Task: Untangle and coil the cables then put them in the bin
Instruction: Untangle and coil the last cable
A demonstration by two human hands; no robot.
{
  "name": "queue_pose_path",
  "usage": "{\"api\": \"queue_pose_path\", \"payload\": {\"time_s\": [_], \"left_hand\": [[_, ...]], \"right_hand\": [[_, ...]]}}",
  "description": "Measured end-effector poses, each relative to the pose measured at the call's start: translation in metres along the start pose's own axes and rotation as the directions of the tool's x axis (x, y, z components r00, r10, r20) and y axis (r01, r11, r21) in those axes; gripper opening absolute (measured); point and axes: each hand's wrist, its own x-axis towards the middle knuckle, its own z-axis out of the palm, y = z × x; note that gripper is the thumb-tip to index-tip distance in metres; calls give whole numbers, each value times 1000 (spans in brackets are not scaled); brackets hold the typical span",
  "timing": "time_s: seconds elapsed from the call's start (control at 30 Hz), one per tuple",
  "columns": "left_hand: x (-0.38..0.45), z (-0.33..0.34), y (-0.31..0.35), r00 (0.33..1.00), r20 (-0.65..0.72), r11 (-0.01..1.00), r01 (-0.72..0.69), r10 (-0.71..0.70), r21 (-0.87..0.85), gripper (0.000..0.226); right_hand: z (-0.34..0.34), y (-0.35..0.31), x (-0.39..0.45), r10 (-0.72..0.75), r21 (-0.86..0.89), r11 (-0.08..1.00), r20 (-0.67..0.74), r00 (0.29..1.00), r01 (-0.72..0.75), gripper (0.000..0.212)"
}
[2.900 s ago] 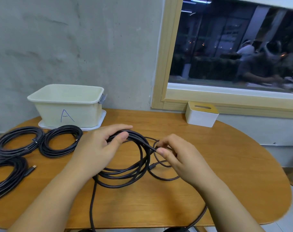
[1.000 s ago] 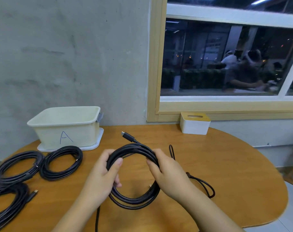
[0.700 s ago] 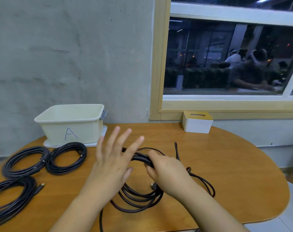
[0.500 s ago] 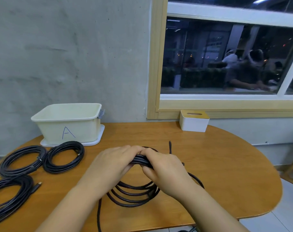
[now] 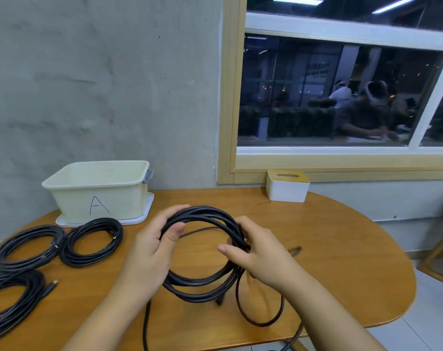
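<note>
**Coil re-gripped by both hands**

Three finished coils [image 5: 91,241] lie on the surface [image 5: 329,249] left, before the bin [image 5: 99,191]. The left hand [image 5: 152,252], spread flat moments ago, now grasps the black cable coil [image 5: 202,282] again; the right hand [image 5: 263,252] grips its opposite side. A loose tail [image 5: 261,317] remains: coiling appears unfinished.

Both my forearms are bare right down to the frame edge, with nothing covering them. My left hand [image 5: 152,252] has short trimmed nails, and the thumbnail faces the camera. My right hand [image 5: 259,254] also has short nails, with one fingertip nail visible. My fingers and wrists are bare on both sides. Only my forearms and hands show in the view, nothing above them.
</note>
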Motion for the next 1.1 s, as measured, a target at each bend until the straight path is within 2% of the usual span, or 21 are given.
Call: {"api": "queue_pose_path", "payload": {"time_s": [0.17, 0.33, 0.53, 0.63, 0.7, 0.77, 0.83, 0.9, 0.97, 1.03, 1.1], "left_hand": [[0, 4, 1, 990, -55, 978, 116, -127, -172, 29], [-1, -1, -12, 983, 4, 972, 182, -184, -146, 32], [-8, -11, -26, 969, 122, 977, 215, -214, 1, 27], [-8, -14, -29, 953, 186, 970, 223, -238, 98, 21], [-7, -14, -29, 939, 229, 953, 205, -255, 221, 21], [-4, -14, -27, 935, 252, 922, 149, -249, 358, 42], [2, -15, -22, 948, 266, 877, 25, -173, 480, 68], [8, -14, -14, 947, 311, 822, -114, -80, 557, 77], [14, -9, -9, 909, 414, 793, -219, -45, 568, 76], [20, -1, -10, 847, 530, 818, -277, -40, 505, 72], [24, 6, -10, 831, 554, 905, -204, -42, 374, 60]], "right_hand": [[5, -1, -5, -24, 173, 985, 2, 1000, 23, 25], [12, -8, -8, -39, 260, 964, -70, 997, 56, 16], [21, -8, -8, -54, 163, 985, -40, 998, 60, 17], [18, -6, -2, -23, 10, 1000, 1, 1000, 23, 23], [14, -6, 2, -25, -157, 987, 39, 999, 30, 26], [10, -8, 6, -39, -288, 956, 84, 996, 61, 28], [7, -8, 7, -47, -402, 911, 120, 992, 92, 30], [6, -7, 7, -52, -499, 859, 146, 988, 119, 32], [5, -7, 8, -69, -557, 815, 181, 981, 161, 34], [4, -11, 9, -118, -533, 819, 205, 972, 212, 36], [1, -13, 8, -168, -447, 861, 201, 965, 243, 38]]}}
